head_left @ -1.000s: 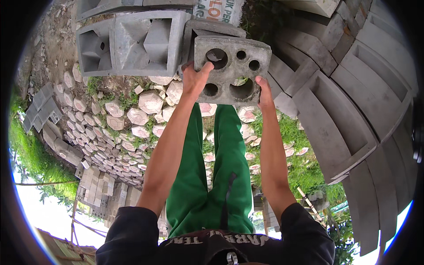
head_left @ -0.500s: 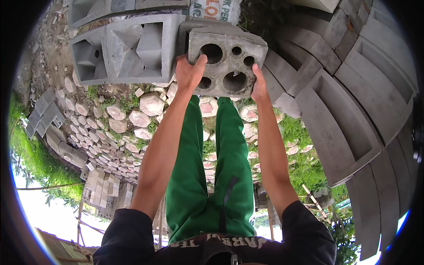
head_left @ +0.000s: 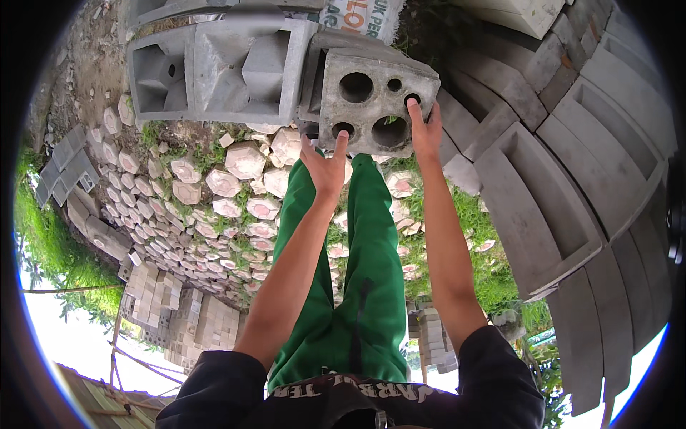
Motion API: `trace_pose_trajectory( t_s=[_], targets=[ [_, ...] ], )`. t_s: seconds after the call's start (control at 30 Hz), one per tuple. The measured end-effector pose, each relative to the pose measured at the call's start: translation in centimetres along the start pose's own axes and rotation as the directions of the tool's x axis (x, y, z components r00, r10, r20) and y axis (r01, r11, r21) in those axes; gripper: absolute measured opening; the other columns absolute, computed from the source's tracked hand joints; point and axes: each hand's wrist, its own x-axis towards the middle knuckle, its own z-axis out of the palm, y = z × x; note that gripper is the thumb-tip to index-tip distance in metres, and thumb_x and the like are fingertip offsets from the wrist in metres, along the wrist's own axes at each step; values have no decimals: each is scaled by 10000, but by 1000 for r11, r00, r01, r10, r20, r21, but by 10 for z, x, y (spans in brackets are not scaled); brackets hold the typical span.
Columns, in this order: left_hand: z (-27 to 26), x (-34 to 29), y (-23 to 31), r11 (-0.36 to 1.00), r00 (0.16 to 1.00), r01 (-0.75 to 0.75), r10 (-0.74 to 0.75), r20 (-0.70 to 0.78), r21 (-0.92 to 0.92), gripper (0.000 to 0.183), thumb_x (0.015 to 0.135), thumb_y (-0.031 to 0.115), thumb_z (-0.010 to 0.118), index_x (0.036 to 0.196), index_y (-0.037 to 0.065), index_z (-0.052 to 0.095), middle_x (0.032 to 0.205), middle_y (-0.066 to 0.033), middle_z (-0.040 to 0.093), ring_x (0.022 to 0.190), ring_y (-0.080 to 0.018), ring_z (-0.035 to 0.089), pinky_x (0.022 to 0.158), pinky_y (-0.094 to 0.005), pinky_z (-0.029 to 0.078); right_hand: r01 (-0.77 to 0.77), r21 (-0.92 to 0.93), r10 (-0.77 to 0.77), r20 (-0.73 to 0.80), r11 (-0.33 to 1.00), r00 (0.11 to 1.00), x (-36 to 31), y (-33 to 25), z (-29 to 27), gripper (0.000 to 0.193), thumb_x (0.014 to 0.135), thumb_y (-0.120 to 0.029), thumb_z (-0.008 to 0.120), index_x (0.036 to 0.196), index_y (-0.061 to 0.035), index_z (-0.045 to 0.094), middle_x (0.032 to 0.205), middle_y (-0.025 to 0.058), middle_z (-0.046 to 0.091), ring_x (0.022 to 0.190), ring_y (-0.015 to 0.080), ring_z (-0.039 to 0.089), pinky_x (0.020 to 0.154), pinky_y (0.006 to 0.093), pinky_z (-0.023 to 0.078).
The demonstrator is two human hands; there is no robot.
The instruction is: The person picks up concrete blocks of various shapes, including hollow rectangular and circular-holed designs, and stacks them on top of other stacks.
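Observation:
A grey concrete block (head_left: 371, 100) with several round holes of different sizes in its face is at the top middle, between my hands. My left hand (head_left: 327, 166) is at its lower left corner, the thumb on the rim of a small hole and the fingers partly hidden at the block's edge. Along the right side, my right hand (head_left: 426, 132) grips the block, its thumb at another small hole and its fingers round the edge. Close behind the block on the left stands another grey concrete piece (head_left: 312, 89), partly covered by it.
Hollow grey concrete moulded blocks (head_left: 246, 68) stand at upper left. Long recessed concrete pieces (head_left: 514, 207) are stacked along the right. A printed white sack (head_left: 364, 18) lies at the top. Hexagonal pavers (head_left: 245, 160) with grass between cover the ground; more block stacks (head_left: 153, 293) stand lower left.
My left hand has slid down from the block's left side to its lower left corner. My right hand has shifted slightly up its side, the thumb now at the small hole.

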Motion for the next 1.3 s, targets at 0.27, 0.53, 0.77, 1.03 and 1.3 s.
trace_pose_trajectory(
  t_s=[0.27,0.53,0.77,1.03,1.3],
  targets=[
    [18,10,-4,452,743,667,-353,568,-592,591,799,231,734,1221,-51,432,1146,-147,548,1065,-249,570,963,-434,480,-143,-103,125,-165,984,978,-8,-2,14,725,843,-524,633,1261,55,512,1167,177,610,1062,266,573,957,347,403],
    [9,22,-2,315,675,731,-460,577,-605,390,804,68,658,1148,-29,502,1088,-126,601,984,-247,609,913,-427,495,8,10,-6,-219,1000,976,-12,-13,26,479,835,-333,577,1167,13,574,1081,155,637,989,254,579,901,343,416],
    [-17,56,-1,439,710,702,-379,593,-560,365,795,74,669,1109,-42,523,1064,-135,608,966,-252,606,935,-436,477,27,-18,-31,-234,999,972,-22,-7,46,506,846,-345,561,1189,27,553,1079,172,631,989,281,578,907,356,411],
    [-32,72,0,445,677,729,-354,645,-520,406,781,91,697,1119,-39,514,1078,-122,584,984,-244,592,941,-443,480,80,112,-64,-133,991,989,-9,-24,61,515,860,-339,589,1209,35,538,1108,158,616,1008,260,564,916,346,404],
    [-33,77,-3,491,684,718,-365,632,-494,367,769,81,705,1082,-24,544,1073,-120,580,924,-250,589,948,-418,490,-209,328,234,-38,921,971,-2,-25,59,573,805,-257,644,1300,-34,459,1233,97,518,1110,212,495,931,345,428]
  ],
)
